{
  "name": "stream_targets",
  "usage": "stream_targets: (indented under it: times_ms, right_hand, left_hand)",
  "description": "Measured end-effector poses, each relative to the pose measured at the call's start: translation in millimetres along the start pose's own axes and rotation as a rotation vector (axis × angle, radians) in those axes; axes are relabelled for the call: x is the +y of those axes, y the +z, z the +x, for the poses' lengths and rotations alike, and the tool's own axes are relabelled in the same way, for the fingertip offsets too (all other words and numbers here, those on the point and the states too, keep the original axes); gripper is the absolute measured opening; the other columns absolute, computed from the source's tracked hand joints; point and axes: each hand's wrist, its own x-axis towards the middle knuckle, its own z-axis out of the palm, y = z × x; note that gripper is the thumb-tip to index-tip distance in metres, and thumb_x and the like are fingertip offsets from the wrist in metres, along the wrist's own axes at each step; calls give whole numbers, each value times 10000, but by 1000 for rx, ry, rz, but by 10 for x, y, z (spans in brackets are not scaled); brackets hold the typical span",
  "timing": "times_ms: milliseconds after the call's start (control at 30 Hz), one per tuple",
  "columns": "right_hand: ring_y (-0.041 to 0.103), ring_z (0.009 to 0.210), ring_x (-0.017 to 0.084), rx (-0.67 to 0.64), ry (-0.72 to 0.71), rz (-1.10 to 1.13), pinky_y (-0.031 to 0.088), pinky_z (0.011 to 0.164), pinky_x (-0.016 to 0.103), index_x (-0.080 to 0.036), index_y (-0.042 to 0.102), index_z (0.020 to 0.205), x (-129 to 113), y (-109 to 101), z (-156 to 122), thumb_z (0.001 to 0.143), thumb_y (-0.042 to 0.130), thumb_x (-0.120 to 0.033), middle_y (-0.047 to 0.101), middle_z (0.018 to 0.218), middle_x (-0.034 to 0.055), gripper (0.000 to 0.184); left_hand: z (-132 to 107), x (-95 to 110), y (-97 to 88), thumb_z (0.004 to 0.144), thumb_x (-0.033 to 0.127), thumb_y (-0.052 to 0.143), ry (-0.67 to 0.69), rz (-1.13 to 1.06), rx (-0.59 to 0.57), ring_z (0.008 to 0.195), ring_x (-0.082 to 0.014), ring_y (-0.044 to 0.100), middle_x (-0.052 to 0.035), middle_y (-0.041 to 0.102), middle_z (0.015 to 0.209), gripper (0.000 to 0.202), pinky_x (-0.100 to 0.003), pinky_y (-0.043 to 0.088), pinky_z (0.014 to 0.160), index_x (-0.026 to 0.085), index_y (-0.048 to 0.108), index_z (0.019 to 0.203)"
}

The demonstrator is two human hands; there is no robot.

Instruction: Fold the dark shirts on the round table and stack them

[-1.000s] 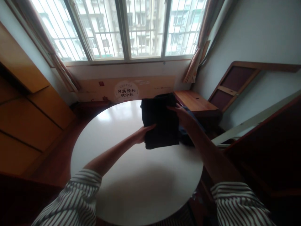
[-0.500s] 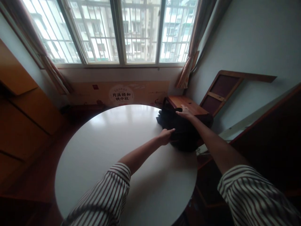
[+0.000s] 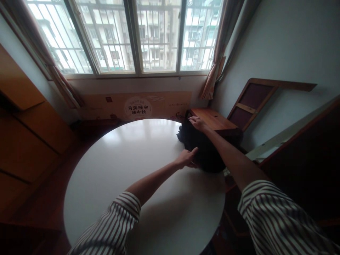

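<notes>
A dark folded garment point(image 3: 202, 148) lies at the far right edge of a round white table point(image 3: 132, 170). My left hand point(image 3: 186, 157) rests at its near left edge, fingers stretched out flat and touching the cloth. My right hand point(image 3: 197, 123) lies on the garment's far top edge, fingers extended over it. Both arms wear striped sleeves. What lies beneath the dark cloth is hidden.
A low wooden side table point(image 3: 215, 120) stands just beyond the garment. A framed wooden panel point(image 3: 255, 102) leans on the right wall. Orange cabinets point(image 3: 29, 131) line the left side. A printed board point(image 3: 138, 106) sits under the barred window point(image 3: 132, 35).
The dark garment went from the middle right of the table to its far right edge. Both hands followed it and now lie flatter on the cloth.
</notes>
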Motion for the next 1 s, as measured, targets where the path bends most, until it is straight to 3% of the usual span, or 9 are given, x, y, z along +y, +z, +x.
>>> stream_targets:
  times_ms: [133, 233, 367, 500, 633, 700, 800, 900, 1000]
  right_hand:
    - [660, 907, 241, -97, 11, -63, 470, 935, 404, -201, 711, 712, 236, -361, 127, 851, 658, -310, 713, 793, 59, 184]
    - [667, 784, 266, -144, -22, -121, 519, 821, 429, -229, 695, 646, 363, -411, 181, 773, 719, -301, 701, 673, 48, 148]
    - [681, 836, 288, -65, -104, -254, 526, 800, 438, -198, 730, 744, 388, -296, 227, 847, 629, -355, 737, 803, 96, 213]
    - [663, 1003, 301, -12, -123, -312, 486, 909, 466, -167, 744, 960, 322, -212, 193, 952, 466, -348, 733, 1032, 139, 331]
    - [541, 1254, 287, -31, -176, -364, 371, 1070, 458, -128, 647, 1250, 223, -96, 82, 1004, 350, -328, 614, 1325, 165, 435]
    - [438, 1358, 286, -77, -189, -391, 262, 1141, 527, -212, 560, 1373, 179, 39, 3, 1006, 341, -387, 524, 1446, 106, 463]
    - [269, 1453, 335, -172, -168, -437, 79, 1126, 697, -358, 451, 1454, 136, 293, -114, 979, 344, -526, 402, 1544, 23, 515]
    - [133, 1487, 361, -232, -103, -492, -31, 1073, 762, -408, 372, 1487, 99, 478, -171, 969, 295, -588, 266, 1605, -17, 554]
    - [126, 1486, 360, -249, -39, -528, -34, 1071, 763, -396, 381, 1485, 23, 528, -141, 976, 275, -578, 227, 1619, -19, 551]
  left_hand:
    - [-6, 1, -106, 967, 493, 478, 177, 168, 186, 419, -91, 568, -39, 663, 612, 459, -183, 434, 431, 130, 623, 726]
    - [7, -46, -124, 981, 405, 475, 238, 270, 203, 388, -64, 511, -8, 623, 558, 463, -176, 411, 438, 130, 608, 633]
    - [-6, -118, -100, 996, 384, 432, 261, 334, 210, 394, -67, 490, 6, 593, 541, 484, -190, 410, 458, 139, 614, 621]
    - [-86, -91, -120, 979, 407, 456, 292, 457, 275, 550, -146, 608, -38, 630, 616, 463, -259, 482, 581, 149, 640, 641]
    - [-124, 47, -75, 981, 411, 461, 701, 902, 500, 996, -245, 641, -115, 688, 1001, 346, -360, 494, 879, 156, 687, 925]
    - [-78, 83, 20, 994, 410, 436, 907, 1107, 445, 1216, -269, 541, -149, 617, 1257, 374, -416, 426, 1026, 140, 634, 1160]
    - [37, 7, 199, 979, 480, 448, 1012, 1289, 297, 1390, -331, 358, -180, 448, 1476, 567, -532, 315, 1116, 106, 458, 1405]
    - [112, -174, 318, 974, 498, 451, 1021, 1355, 220, 1429, -384, 272, -157, 387, 1530, 618, -570, 301, 1109, 128, 398, 1466]
    - [92, -302, 365, 991, 455, 431, 1046, 1372, 209, 1448, -391, 227, -140, 351, 1555, 570, -553, 285, 1121, 129, 417, 1458]
